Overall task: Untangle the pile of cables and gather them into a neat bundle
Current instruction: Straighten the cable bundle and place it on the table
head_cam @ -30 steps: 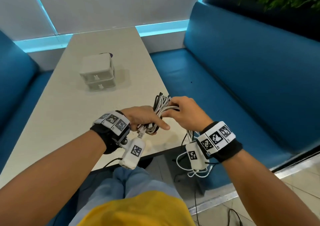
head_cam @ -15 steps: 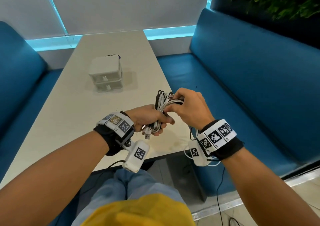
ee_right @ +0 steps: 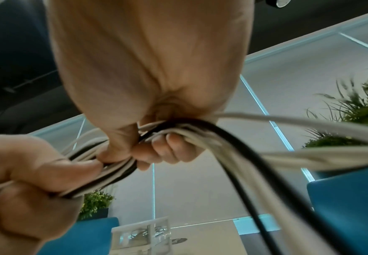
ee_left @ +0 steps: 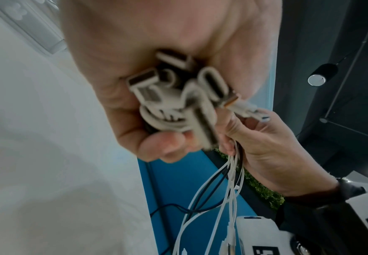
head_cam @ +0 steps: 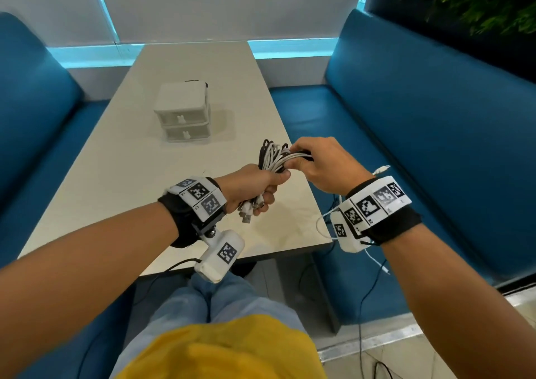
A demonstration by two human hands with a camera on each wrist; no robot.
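Near the middle of the head view, just above the near right corner of the table (head_cam: pixel 121 181), both hands worked on one bunch of cables (head_cam: pixel 275 158). The left hand (head_cam: pixel 255 187) was closed in a fist around the bunch, with several plug ends (head_cam: pixel 249 209) sticking out below its curled fingers; the left wrist view showed those plugs (ee_left: pixel 178 93) crowded together in the palm, blurred but mostly white with some dark ones. The right hand (head_cam: pixel 322 165) pinched and curled round the same strands just right of the fist, and the right wrist view showed white and black cables (ee_right: pixel 122 170) running between the two grips.

By the look of it, the task was well along. No tangle lay on the table, the strands ran roughly parallel, and folded loops stood up together at the upper end of the bunch. What seemed left was the tails: loose white lengths (head_cam: pixel 322 228) drooped below the right wrist at the lower right of the frame, and one white connector (head_cam: pixel 383 170) poked out beyond that hand. These would probably need folding in before the bundle counted as neat. Whether any knots hid inside the fist could not be told.

A small white drawer unit (head_cam: pixel 182 114) stood farther up the table, well apart from the hands.
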